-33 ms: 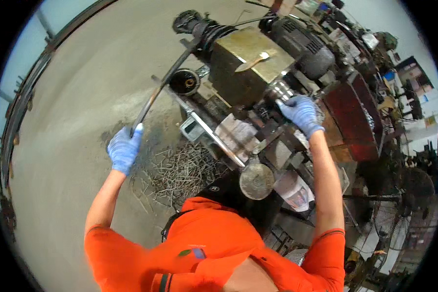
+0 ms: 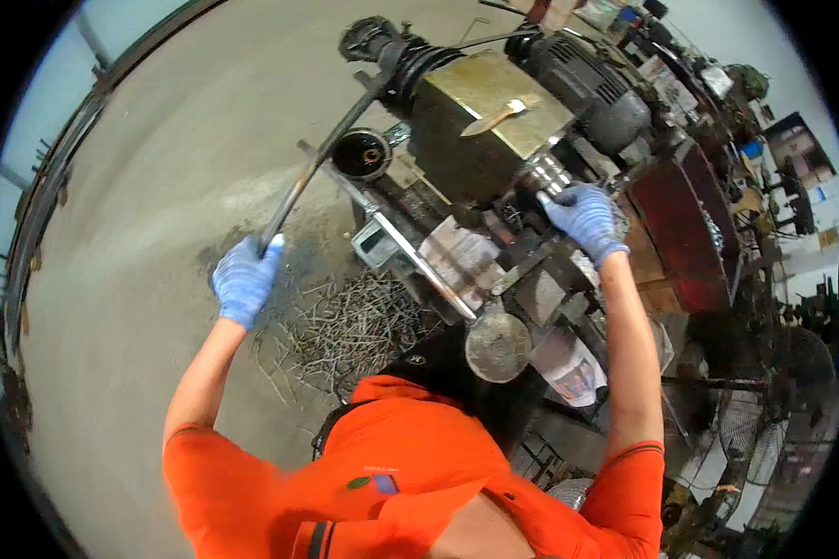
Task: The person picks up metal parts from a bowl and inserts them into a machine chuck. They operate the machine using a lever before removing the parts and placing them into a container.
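My left hand [image 2: 246, 278], in a blue-and-white knit glove, is closed around the lower end of a long metal lever [image 2: 300, 184]. That lever slopes up to the dark shaft end of a greasy machine [image 2: 457, 140]. On the machine's other side my right hand [image 2: 585, 222], gloved alike, rests against a shiny ribbed metal cylinder [image 2: 544, 173]. Its thumb points at the cylinder; the other fingers are curled out of sight, so any small piece in them is hidden. A brush [image 2: 494, 118] with a wooden handle lies on the machine's brass-coloured top.
Below the machine, a heap of thin metal pieces [image 2: 359, 331] covers the floor. A digital readout [image 2: 375, 244] sits on the near rail, with a round metal plate [image 2: 497, 347] close to my body. To the right stand a dark red metal bin [image 2: 679, 224] and a motor [image 2: 587, 88].
The scene has shifted slightly to the right in the picture. Both hands keep their places, the left on the lever and the right at the cylinder.
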The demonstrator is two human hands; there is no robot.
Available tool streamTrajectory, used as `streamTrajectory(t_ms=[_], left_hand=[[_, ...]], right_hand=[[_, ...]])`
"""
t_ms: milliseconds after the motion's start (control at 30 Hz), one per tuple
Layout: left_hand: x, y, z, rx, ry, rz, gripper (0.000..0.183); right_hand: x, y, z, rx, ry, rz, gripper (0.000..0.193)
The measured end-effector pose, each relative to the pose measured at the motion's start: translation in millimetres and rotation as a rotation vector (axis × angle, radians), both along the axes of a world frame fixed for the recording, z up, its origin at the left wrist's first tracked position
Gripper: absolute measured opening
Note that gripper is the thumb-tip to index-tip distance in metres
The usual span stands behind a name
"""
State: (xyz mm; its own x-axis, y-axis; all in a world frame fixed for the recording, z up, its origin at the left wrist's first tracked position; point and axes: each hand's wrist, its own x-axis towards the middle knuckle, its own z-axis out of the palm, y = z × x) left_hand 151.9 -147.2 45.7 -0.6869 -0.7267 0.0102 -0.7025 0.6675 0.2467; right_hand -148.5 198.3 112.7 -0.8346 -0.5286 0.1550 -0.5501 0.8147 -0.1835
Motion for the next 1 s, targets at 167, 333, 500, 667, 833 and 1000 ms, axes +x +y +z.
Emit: streamTrajectory(t_ms=[167, 333, 500, 667, 833, 1000], left_hand=[[-49.9, -34.8, 11.0, 0.168, -0.081, -0.275, 0.046], [-115.7, -37.2, 11.5, -0.051, 0.006, -0.363, 0.041], [-128.9, -32.8, 14.0, -0.066, -0.01, -0.331, 0.04], [-119.7, -28.5, 12.9, -0.031, 0.085, -0.367, 0.042], [-126.4, -34.4, 8.5, -0.071, 0.076, -0.331, 0.041], [-131.4, -36.7, -4.5, -0.144, 0.091, -0.33, 0.037]], right_hand=[[5.0, -5.3, 4.9, 0.051, -0.016, -0.062, 0.042], [2.6, -1.4, -1.2, -0.003, 0.039, -0.043, 0.04], [3.7, 18.5, -3.9, -0.128, 0.156, -0.045, 0.035], [35.2, 58.1, 47.9, -0.135, 0.216, -0.005, 0.026], [13.5, 130.5, 83.9, -0.089, 0.311, -0.1, 0.035], [-25.5, 177.4, 116.6, 0.192, 0.433, -0.511, 0.053]])
